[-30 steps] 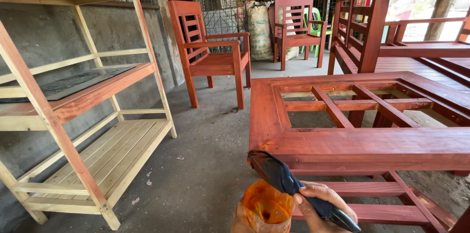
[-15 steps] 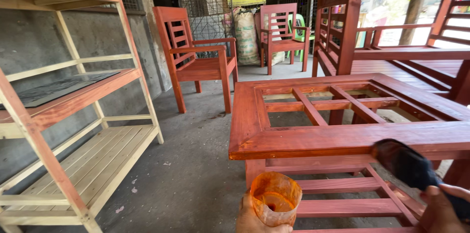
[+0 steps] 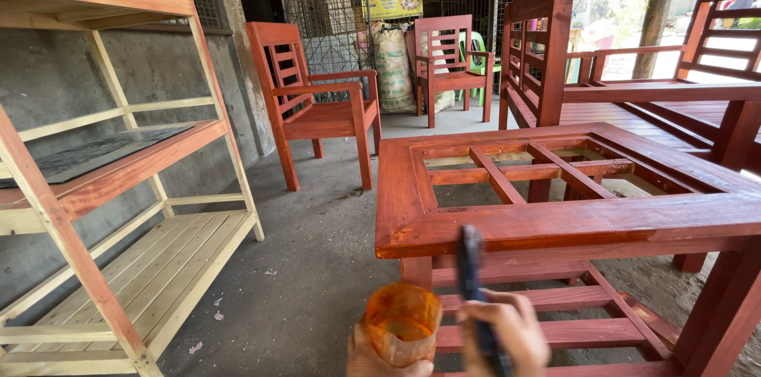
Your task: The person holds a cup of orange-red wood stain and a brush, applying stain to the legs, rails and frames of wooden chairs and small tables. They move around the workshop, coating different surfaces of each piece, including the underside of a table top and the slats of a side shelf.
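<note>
Gripping a dark brush [image 3: 473, 290], the right hand [image 3: 507, 333] is sitting low in the view at about 5 o'clock, its fingers curled shut around the handle while the brush is standing nearly upright, its tip reaching up toward 12 o'clock and overlapping the front rail of the red-stained table [image 3: 571, 226]. Whether the bristles are actually touching the wood cannot be told. Just beside it, at the hand's 9 o'clock, the left hand [image 3: 380, 361] is cupping a small translucent orange container [image 3: 402, 329] from below, fingers wrapped around its base; only the top of that hand is showing at the bottom edge. The container is sitting close to the brush handle, almost touching the right hand. The table, with its open slatted top, is filling the area from 12 to 3 o'clock of both hands. A pale unpainted wooden shelf rack [image 3: 119, 266] is standing well apart at 9 o'clock, partly stained along its upper boards. Two red chairs [image 3: 317, 107] are standing farther off toward 11 and 12 o'clock on the concrete floor [image 3: 309, 266].
</note>
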